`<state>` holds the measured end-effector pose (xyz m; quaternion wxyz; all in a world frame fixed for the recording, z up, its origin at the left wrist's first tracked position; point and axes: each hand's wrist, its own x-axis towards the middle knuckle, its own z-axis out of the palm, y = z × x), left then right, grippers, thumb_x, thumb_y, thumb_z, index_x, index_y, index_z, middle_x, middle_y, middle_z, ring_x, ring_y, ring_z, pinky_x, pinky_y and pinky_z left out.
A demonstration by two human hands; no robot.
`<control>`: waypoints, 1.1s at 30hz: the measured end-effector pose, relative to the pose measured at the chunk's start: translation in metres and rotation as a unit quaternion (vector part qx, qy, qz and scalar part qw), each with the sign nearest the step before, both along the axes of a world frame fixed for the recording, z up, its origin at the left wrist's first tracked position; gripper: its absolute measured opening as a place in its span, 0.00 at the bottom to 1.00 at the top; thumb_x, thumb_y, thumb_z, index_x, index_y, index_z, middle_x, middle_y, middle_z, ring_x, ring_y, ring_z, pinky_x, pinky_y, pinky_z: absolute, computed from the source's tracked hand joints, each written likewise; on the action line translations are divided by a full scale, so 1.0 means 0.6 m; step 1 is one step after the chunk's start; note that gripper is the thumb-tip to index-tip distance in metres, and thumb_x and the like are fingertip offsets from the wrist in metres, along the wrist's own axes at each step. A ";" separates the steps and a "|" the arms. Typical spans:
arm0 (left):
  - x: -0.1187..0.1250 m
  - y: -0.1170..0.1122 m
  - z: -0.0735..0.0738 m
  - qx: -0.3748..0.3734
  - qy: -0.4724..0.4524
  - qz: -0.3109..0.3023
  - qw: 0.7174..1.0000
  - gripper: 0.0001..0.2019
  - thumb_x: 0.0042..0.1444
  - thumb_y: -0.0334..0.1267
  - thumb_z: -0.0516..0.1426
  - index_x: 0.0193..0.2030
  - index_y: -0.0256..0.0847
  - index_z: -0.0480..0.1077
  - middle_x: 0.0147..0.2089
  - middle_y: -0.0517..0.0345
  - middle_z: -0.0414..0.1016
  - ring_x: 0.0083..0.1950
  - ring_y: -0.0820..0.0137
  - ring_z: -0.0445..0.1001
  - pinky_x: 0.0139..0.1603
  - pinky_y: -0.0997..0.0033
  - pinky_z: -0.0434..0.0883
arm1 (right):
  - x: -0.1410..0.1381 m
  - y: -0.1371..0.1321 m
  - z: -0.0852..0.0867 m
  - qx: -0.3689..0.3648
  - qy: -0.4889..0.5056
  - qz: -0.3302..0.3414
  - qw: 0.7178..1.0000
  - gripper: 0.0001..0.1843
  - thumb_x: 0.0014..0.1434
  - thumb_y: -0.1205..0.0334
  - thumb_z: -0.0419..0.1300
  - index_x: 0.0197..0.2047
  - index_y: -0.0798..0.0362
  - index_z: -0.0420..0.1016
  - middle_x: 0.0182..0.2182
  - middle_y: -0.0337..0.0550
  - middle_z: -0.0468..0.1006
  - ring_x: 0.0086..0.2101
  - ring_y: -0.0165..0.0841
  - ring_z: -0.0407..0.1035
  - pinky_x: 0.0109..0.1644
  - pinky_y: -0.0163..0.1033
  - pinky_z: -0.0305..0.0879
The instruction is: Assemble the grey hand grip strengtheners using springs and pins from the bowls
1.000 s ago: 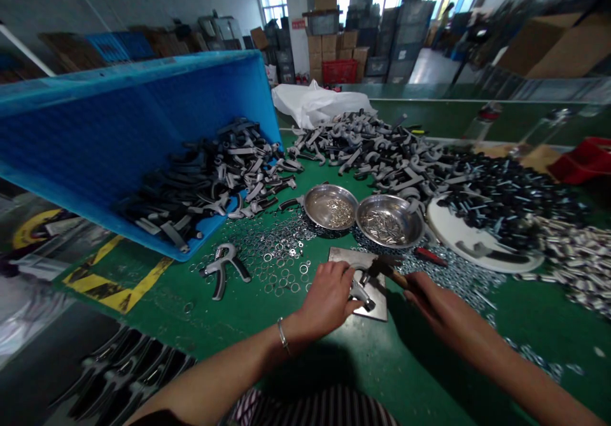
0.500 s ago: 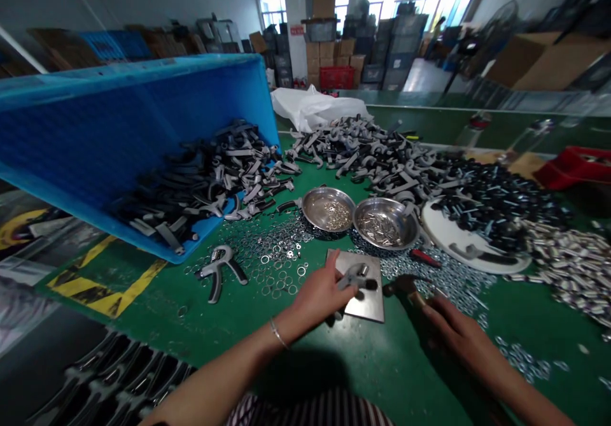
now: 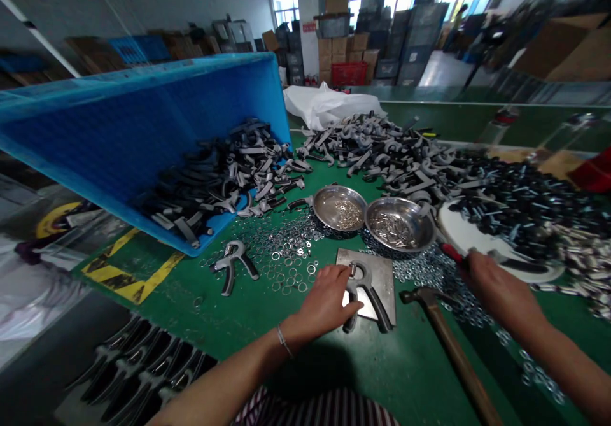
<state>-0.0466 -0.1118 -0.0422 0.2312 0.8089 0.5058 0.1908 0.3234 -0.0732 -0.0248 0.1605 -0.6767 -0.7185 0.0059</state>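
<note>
My left hand [image 3: 329, 298] is closed on a grey and black spring hand grip [image 3: 365, 279], which lies over a square metal plate [image 3: 384, 273] with its two handles toward me. My right hand [image 3: 487, 279] is wrapped round a small red-handled tool [image 3: 451, 252]; its kind is hidden by the fingers. Between plate and right forearm a wooden-handled hammer [image 3: 446, 333] lies on the green table, untouched. A second hand grip [image 3: 233, 263] rests farther left, beside loose metal rings [image 3: 286, 276].
Two steel bowls [image 3: 329, 222] [image 3: 401, 244] of small metal parts stand behind the plate. At the left, a tipped blue crate [image 3: 143, 120] spills grip handles. More handles [image 3: 382, 146] are heaped at the back, with black knobbed bolts [image 3: 506, 190] and a white lid [image 3: 451, 228] at right.
My right hand has let go of the hammer, moved farther away and taken hold of the red-handled tool. The hand grip under my left hand has turned, so its handles lie flat toward me.
</note>
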 end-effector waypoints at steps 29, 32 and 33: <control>0.007 0.017 -0.025 -0.031 -0.056 0.005 0.998 0.19 0.58 0.41 0.61 0.54 0.40 0.66 0.55 0.49 0.70 0.58 0.58 0.64 0.64 0.56 0.61 | -0.296 -0.049 -0.041 -0.066 0.329 0.040 0.941 0.20 0.65 0.38 0.50 0.41 0.47 0.66 0.34 0.52 0.80 0.36 0.48 0.76 0.41 0.49 0.70; 0.007 0.017 -0.019 -0.042 -0.047 0.005 0.998 0.20 0.58 0.42 0.61 0.55 0.40 0.66 0.55 0.49 0.69 0.58 0.57 0.64 0.64 0.56 0.61 | -0.304 -0.030 -0.030 -0.090 0.230 0.095 0.964 0.20 0.66 0.41 0.48 0.42 0.49 0.66 0.35 0.54 0.79 0.36 0.49 0.75 0.40 0.48 0.67; 0.008 0.017 -0.017 -0.044 -0.041 0.005 0.998 0.20 0.58 0.42 0.61 0.55 0.39 0.66 0.55 0.48 0.69 0.58 0.57 0.65 0.64 0.56 0.61 | -0.307 -0.017 -0.025 -0.106 0.218 0.116 0.963 0.18 0.66 0.43 0.48 0.43 0.50 0.66 0.34 0.53 0.78 0.36 0.48 0.75 0.40 0.47 0.67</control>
